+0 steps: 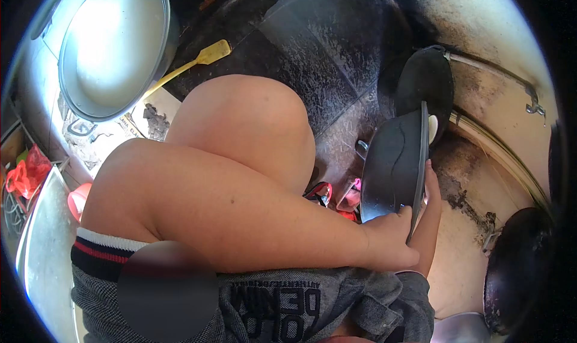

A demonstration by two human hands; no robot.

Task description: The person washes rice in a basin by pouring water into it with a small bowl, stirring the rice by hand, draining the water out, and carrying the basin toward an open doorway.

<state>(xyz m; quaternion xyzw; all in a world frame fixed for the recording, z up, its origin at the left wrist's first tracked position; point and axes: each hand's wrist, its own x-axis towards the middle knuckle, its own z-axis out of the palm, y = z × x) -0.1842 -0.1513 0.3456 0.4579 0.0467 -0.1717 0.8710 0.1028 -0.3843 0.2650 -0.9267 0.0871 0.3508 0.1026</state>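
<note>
A dark metal pan (392, 163) stands tilted on its side at the right, its open side facing away to the right. My left hand (392, 241) reaches across my body and grips the pan's lower rim. At the pan's open side is my right hand (432, 183), its fingers against the rim; the pan partly hides it, so its grip is unclear. A pale object (432, 129) shows just past the rim, its kind unclear. A loop handle (361, 148) juts from the pan's outer side.
A large metal basin (117, 50) of whitish liquid is at upper left, beside a yellow paddle (214, 52). A round black pan (423, 86) leans near a wall tap (535, 106); another blackened pan (514, 271) is at lower right. Red plastic bags (29, 174) lie far left.
</note>
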